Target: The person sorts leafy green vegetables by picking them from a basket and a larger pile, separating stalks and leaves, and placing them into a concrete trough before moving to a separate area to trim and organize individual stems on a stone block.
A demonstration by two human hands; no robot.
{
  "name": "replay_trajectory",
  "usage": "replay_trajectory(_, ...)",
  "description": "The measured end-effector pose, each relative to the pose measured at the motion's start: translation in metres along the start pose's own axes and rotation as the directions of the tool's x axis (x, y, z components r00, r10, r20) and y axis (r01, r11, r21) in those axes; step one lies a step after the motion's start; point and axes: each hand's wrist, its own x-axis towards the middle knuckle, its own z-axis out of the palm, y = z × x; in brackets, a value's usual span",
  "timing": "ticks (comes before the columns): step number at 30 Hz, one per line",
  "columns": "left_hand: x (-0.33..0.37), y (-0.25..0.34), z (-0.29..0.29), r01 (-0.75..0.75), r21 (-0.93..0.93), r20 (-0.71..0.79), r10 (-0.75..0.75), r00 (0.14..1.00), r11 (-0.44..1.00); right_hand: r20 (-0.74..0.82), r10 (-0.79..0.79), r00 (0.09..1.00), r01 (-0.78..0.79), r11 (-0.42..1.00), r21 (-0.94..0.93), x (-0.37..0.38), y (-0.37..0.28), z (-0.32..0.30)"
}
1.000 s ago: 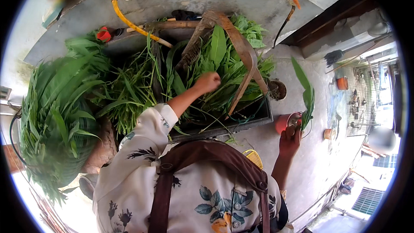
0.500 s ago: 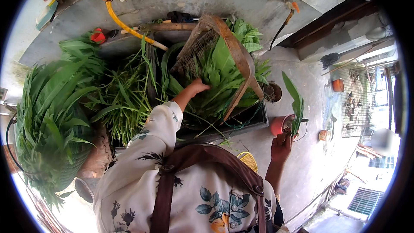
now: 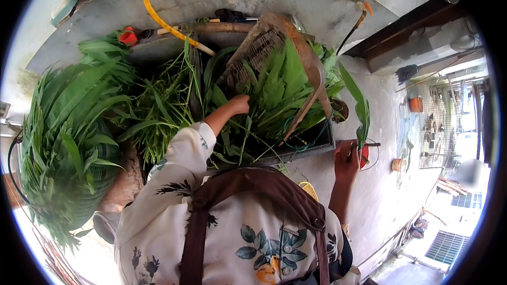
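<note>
My left hand [image 3: 238,105] is closed on leafy greens [image 3: 282,76] at the near-left side of a woven basket [image 3: 247,55]. The basket lies tilted over a dark trough [image 3: 306,150], and its broad flat handle [image 3: 311,63] arches across the greens. Off to the right, past the trough's end, my right hand [image 3: 347,162] is closed around a leafy stalk [image 3: 357,97] whose long leaf points up. A thin dark rod [image 3: 373,144] sticks out beside that hand; its kind is unclear. Behind the fingers a red container [image 3: 364,157] is partly hidden.
A big bundle of long leaves [image 3: 74,126] stands at the left. Loose green stems [image 3: 158,111] fill the trough's left part. A yellow hose [image 3: 158,21] runs from the wall tap. At the right are an orange pot [image 3: 415,104] and wire mesh [image 3: 441,116].
My left hand has drawn back slightly from among the greens, and the leaves beside it have shifted. My right hand has turned and risen a little with the stalk. The view has moved slightly.
</note>
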Motion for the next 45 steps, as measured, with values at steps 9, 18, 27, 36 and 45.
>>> replay_trajectory(9,-0.041,-0.009,-0.002,0.084,-0.432,-0.177,-0.176,0.968,0.898,0.108,-0.080,0.991,0.093,0.988,-0.121,-0.023,-0.012,0.032)
replay_trajectory(18,-0.123,-0.032,-0.075,-0.270,-0.863,-0.364,-0.156,0.918,0.426,0.198,0.331,0.923,-0.144,0.772,-0.619,-0.038,0.055,0.077)
replay_trajectory(27,-0.173,-0.047,-0.053,-0.452,-0.878,-0.471,-0.111,0.875,0.161,0.170,0.524,0.835,-0.194,0.569,-0.799,-0.028,0.119,0.064)
replay_trajectory(36,-0.188,-0.022,-0.019,-0.240,-0.940,-0.187,0.221,0.957,0.241,0.180,0.658,0.731,-0.226,0.483,-0.846,-0.013,0.144,0.115)
replay_trajectory(45,-0.252,-0.100,-0.079,-0.397,-0.594,-0.666,-0.151,0.730,0.700,0.282,0.655,0.701,-0.247,0.594,-0.765,-0.010,0.148,0.111)
